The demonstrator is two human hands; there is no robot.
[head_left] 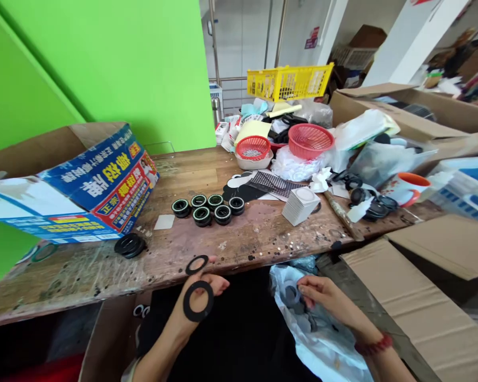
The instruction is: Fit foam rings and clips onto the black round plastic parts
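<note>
My left hand (207, 286) is just below the table's front edge, its fingers curled in and the thumb raised. One flat black ring (188, 265) lies across the thumb. A larger black ring (188, 307) rests against the back of the hand near the wrist. Whatever the curled fingers may hold is hidden. On the right, my right hand (322, 294) reaches over an open white plastic bag (314, 350). Its thumb and fingertips pinch the edge of a pale ring (289, 285) at the bag's mouth. Grey discs (302, 322) lie inside the bag.
Several round black parts (202, 216) with pale rims stand on the worn wooden table (239, 241). Left are stacked black discs (129, 245) and a blue printed carton (103, 185). A white card stack (298, 209), red baskets (310, 140), a mug (402, 190) and cardboard flaps (426, 307) stand right.
</note>
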